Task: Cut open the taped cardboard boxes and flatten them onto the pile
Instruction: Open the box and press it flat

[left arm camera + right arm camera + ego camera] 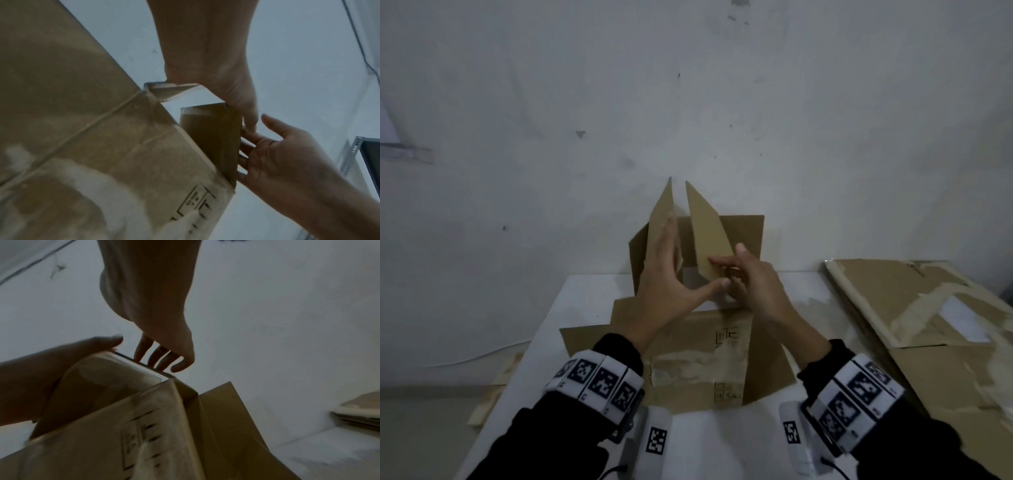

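A brown cardboard box point(698, 359) with torn tape stands opened on the white table point(722, 445), its flaps raised. My left hand point(664, 274) lies with straight fingers along the left flap point(659, 212), its thumb stretched towards the right flap point(705, 233). My right hand point(753, 284) touches the right flap with its fingers, thumb up. In the left wrist view the right hand point(283, 154) shows an open palm with its fingers behind a flap point(211, 138). In the right wrist view the right hand's fingers point(160, 356) hang over a flap's edge. No cutter is in view.
A pile of flattened cardboard point(914, 308) lies on the table's right side, also low at the right in the right wrist view point(359, 410). A white wall stands just behind the box. Pale strips point(496, 387) lie on the floor at the left.
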`<state>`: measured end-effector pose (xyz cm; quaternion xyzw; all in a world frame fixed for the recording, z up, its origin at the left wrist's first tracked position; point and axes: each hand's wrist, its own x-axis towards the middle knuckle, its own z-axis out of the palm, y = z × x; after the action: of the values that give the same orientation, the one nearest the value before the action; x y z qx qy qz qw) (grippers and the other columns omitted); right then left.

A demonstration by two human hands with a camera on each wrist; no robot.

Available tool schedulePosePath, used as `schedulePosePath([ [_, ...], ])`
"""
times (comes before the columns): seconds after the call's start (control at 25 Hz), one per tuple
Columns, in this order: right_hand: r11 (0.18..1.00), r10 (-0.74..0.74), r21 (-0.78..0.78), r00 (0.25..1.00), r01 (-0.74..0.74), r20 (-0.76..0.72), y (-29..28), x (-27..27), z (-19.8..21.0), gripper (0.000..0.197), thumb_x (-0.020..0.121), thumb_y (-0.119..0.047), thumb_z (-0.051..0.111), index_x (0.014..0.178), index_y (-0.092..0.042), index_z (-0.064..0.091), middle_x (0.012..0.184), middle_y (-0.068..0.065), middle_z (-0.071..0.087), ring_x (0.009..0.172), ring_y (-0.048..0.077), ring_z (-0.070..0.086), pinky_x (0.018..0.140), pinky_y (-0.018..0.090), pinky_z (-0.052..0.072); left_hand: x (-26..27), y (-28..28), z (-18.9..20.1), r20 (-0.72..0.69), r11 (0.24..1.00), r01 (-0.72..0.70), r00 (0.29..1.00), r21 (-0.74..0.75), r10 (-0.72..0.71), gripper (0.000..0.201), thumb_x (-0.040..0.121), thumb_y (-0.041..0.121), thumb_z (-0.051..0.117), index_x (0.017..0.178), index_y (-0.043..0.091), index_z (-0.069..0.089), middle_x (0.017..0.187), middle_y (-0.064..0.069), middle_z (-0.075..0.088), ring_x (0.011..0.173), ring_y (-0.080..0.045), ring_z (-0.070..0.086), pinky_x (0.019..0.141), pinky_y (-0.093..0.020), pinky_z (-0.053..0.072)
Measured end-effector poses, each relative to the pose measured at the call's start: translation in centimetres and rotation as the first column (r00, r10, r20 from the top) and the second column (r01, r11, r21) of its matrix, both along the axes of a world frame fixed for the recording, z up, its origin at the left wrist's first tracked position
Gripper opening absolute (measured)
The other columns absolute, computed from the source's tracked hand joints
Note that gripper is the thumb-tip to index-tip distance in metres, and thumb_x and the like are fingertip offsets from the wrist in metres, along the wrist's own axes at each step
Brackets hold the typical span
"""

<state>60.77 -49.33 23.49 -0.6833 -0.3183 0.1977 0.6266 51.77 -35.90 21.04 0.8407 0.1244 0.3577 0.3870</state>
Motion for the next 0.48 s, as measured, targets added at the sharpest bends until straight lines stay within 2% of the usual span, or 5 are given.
schedulePosePath([
  [0.12,0.991,-0.084,0.092,0.982,0.101,-0.171,-0.6,2.6,-0.4,0.040,0.100,-0.031,0.040,0.091,-0.007,0.070,0.095,0.010,0.071,0.089,0.019,0.066,0.073,0.023,0.052,0.6,-0.2,0.3,-0.167,0.960,0.085,0.985,0.266,-0.041,0.064,0.074,0.069,0.055,0.132,0.047,0.038,0.160,0.008,0.005,0.147,-0.020,0.005,0.111,-0.058,0.026],
  [0.2,0.967,-0.204,0.102,0.948,0.235,-0.245,-0.2,4.4,-2.2,0.022,0.097,-0.021,0.048,0.093,-0.009,0.066,0.097,0.012,0.068,0.096,0.027,0.064,0.084,0.033,0.052,0.7,-0.2,0.4,-0.210,0.961,0.101,0.977,0.257,-0.046,0.042,0.075,0.067,0.052,0.110,0.043,0.049,0.159,0.007,0.013,0.147,-0.022,0.010,0.109,-0.059,0.026],
  [0.28,0.976,-0.212,-0.017,0.927,0.218,-0.309,0.5,4.9,-4.7,0.023,0.096,-0.027,0.048,0.110,-0.014,0.061,0.113,0.008,0.064,0.111,0.026,0.057,0.097,0.040,0.044,0.7,0.1,0.1,-0.184,0.966,0.082,0.982,0.244,-0.038,0.036,0.076,0.064,0.053,0.103,0.042,0.048,0.157,0.007,0.018,0.145,-0.021,0.015,0.108,-0.057,0.028],
  [0.36,0.994,-0.095,-0.085,0.883,0.063,-0.460,1.3,5.0,-7.1,0.037,0.096,-0.037,0.044,0.121,-0.014,0.060,0.119,0.009,0.064,0.114,0.028,0.056,0.105,0.046,0.039,0.6,0.6,-0.1,-0.168,0.964,0.069,0.985,0.256,-0.026,0.037,0.076,0.063,0.053,0.104,0.041,0.047,0.157,0.007,0.019,0.145,-0.020,0.017,0.108,-0.055,0.030],
  [0.48,1.000,-0.026,-0.022,0.837,0.017,-0.547,1.6,4.8,-7.8,0.037,0.097,-0.033,0.038,0.113,-0.010,0.063,0.107,0.014,0.068,0.103,0.031,0.061,0.094,0.043,0.046,0.6,0.7,0.0,-0.172,0.965,0.052,0.985,0.258,-0.007,0.041,0.076,0.062,0.052,0.107,0.036,0.048,0.156,0.006,0.020,0.144,-0.019,0.018,0.108,-0.055,0.032],
])
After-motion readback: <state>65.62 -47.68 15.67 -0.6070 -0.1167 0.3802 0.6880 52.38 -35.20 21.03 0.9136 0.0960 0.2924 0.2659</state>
